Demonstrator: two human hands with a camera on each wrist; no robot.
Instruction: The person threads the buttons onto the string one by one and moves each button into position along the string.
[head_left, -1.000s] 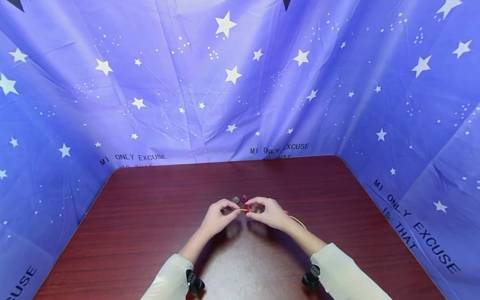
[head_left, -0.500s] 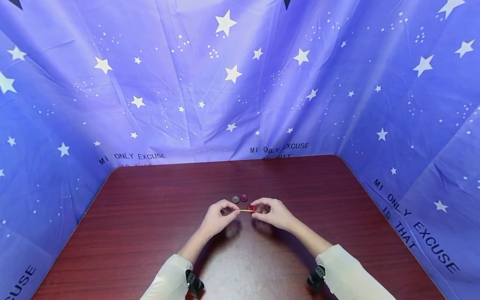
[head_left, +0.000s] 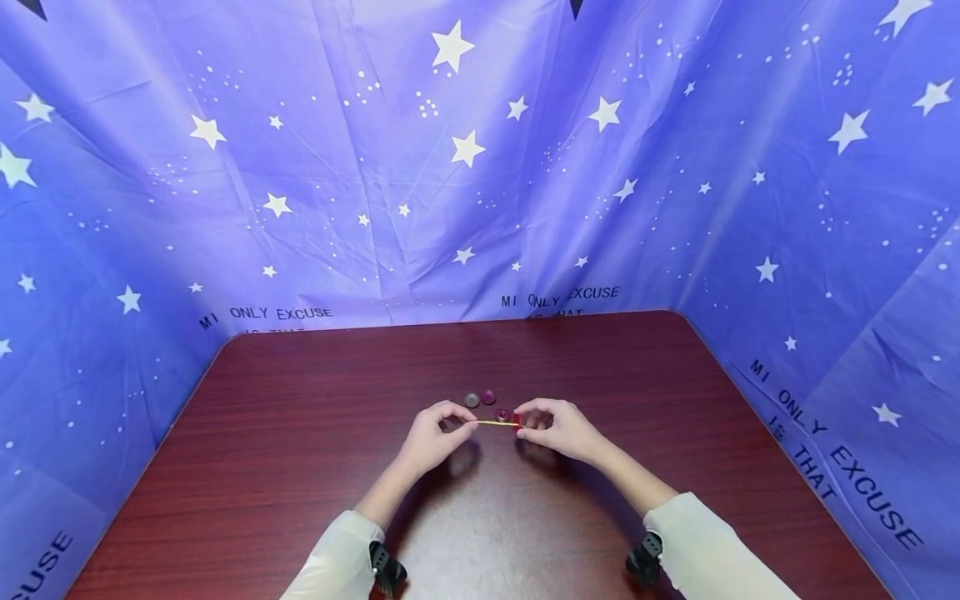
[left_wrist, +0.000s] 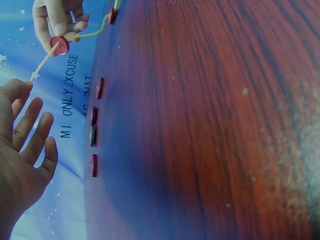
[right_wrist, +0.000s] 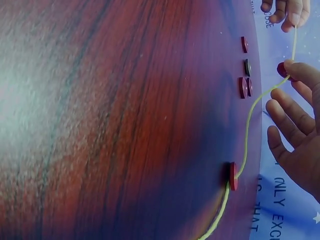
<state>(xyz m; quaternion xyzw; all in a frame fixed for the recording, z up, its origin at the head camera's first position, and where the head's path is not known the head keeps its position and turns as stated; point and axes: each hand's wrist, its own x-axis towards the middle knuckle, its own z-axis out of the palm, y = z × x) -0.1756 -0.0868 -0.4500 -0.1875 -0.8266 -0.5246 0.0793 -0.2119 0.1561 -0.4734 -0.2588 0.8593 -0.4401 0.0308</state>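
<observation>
Near the middle of the table, my left hand (head_left: 433, 437) pinches one end of a yellow string (head_left: 495, 422) between thumb and index finger. To its right, my right hand (head_left: 564, 429) pinches a red button (left_wrist: 60, 46) through which the string passes. The string runs straight between the hands, then slack past the right hand to a second red button (right_wrist: 233, 176) threaded on it, standing on edge at the tabletop. Just beyond the hands lie a grey-green button (head_left: 471, 400), a purple-red button (head_left: 489, 397) and a dark red button (head_left: 503, 415).
Another loose red button (left_wrist: 94, 165) shows on the table in the left wrist view. The brown wood-grain table (head_left: 322, 375) backs onto a purple star-patterned cloth (head_left: 405, 150), which hangs at the sides too.
My right hand has slid the red button rightward along the string, so more string shows between the hands. A dark red button on the table has come into view. The left hand has barely moved.
</observation>
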